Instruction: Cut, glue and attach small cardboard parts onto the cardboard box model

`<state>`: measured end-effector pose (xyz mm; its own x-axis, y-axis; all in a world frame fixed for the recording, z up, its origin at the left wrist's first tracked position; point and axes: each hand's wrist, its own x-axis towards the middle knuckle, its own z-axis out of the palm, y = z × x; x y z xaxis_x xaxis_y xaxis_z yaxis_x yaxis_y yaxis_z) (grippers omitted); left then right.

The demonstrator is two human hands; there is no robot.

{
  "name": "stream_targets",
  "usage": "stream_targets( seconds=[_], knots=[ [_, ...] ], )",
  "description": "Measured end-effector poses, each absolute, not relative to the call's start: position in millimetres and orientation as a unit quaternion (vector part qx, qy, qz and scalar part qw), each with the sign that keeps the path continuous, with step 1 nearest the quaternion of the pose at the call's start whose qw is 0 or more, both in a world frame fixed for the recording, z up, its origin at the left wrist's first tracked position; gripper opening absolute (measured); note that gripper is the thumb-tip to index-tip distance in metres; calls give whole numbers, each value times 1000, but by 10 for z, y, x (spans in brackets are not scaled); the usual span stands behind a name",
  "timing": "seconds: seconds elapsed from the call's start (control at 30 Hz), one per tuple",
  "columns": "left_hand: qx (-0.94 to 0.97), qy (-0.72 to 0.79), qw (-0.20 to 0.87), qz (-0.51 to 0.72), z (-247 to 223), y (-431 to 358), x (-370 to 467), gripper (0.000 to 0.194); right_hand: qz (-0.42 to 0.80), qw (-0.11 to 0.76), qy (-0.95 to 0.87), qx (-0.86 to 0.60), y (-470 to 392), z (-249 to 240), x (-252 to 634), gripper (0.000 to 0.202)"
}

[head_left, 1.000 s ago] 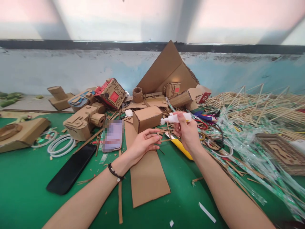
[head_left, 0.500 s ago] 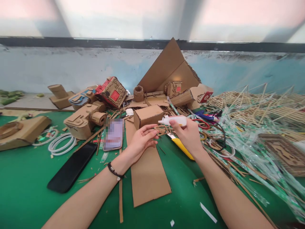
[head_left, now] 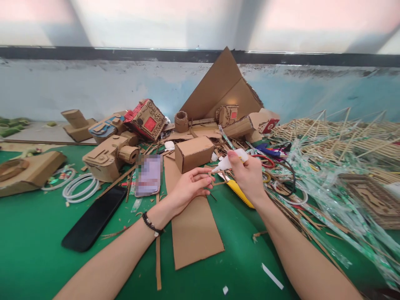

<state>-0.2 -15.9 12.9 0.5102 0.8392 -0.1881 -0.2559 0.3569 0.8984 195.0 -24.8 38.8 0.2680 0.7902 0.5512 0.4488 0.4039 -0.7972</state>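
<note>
My right hand (head_left: 248, 173) grips a small white glue bottle (head_left: 229, 160), tilted with its nozzle pointing down and left. The nozzle tip is close to the fingertips of my left hand (head_left: 190, 187). Between its thumb and fingers, my left hand pinches a small cardboard frame (head_left: 218, 182), seen almost edge-on and partly hidden by the fingers. Below my left hand lies a long cardboard strip (head_left: 196, 237). Just behind it stands a closed cardboard box (head_left: 195, 153). A yellow utility knife (head_left: 239, 193) rests on the table under my right hand.
Left are a phone (head_left: 148, 175), a black case (head_left: 93, 221), coiled white tubing (head_left: 80, 187) and a cardboard camera model (head_left: 108, 156). Plastic wrapping (head_left: 321, 183) and thin wooden sticks (head_left: 331, 129) crowd the right. A large folded cardboard sheet (head_left: 218, 83) leans on the wall.
My right hand has tipped the glue bottle from nearly level to nozzle-down, close to my left fingers. The small cardboard frame has turned from face-on to nearly edge-on.
</note>
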Motion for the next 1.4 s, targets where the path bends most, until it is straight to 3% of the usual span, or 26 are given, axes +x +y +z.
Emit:
stream_targets(
  seconds=[1.4],
  knots=[
    [427, 323, 763, 362, 146, -157, -12, 50, 118, 608, -567, -544, -227, 368, 1959, 58]
  ],
)
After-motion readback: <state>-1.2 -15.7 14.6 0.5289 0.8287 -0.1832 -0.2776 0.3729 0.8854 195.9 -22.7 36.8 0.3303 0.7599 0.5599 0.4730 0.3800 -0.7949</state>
